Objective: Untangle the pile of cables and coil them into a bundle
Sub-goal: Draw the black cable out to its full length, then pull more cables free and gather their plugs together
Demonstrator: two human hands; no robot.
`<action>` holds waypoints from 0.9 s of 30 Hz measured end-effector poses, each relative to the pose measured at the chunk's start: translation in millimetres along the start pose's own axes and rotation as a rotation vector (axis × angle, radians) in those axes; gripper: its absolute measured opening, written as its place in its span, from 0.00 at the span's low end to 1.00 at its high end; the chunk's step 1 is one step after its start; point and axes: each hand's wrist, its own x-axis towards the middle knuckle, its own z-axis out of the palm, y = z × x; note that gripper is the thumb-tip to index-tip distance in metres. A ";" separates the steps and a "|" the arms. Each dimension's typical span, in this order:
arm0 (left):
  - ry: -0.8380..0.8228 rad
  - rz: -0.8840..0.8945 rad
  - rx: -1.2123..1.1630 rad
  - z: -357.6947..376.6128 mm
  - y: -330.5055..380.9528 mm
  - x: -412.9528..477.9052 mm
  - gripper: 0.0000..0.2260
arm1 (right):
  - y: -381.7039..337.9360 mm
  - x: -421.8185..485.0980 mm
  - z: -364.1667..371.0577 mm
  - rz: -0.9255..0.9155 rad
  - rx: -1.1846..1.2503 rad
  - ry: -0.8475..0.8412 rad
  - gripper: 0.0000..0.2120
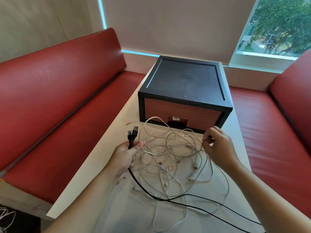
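Left hand is wrapped around the black cable, both its USB plugs poking up just in front of the black drawer box. Right hand pinches a strand of the white cable tangle, which sprawls between the hands on the table, near the box's front.

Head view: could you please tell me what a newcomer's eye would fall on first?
A tangle of white cables sprawls over the white table at centre. The left hand grips two black USB plugs at the tangle's left edge; the right hand pinches a white strand on its right. Behind stands a black drawer box with a brick-patterned front, between red benches.
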 end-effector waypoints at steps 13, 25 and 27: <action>-0.008 0.013 -0.001 3.3 0.7 -1.7 0.05 | -46.7 19.6 -7.2 -0.009 -0.269 -0.503 0.04; 0.026 0.037 0.002 5.1 3.0 -6.5 0.08 | -88.3 31.8 33.2 -0.313 -0.319 -0.954 0.10; 0.027 0.033 0.009 4.2 -0.2 -4.9 0.10 | -84.0 30.1 26.2 -0.273 -0.195 -0.883 0.09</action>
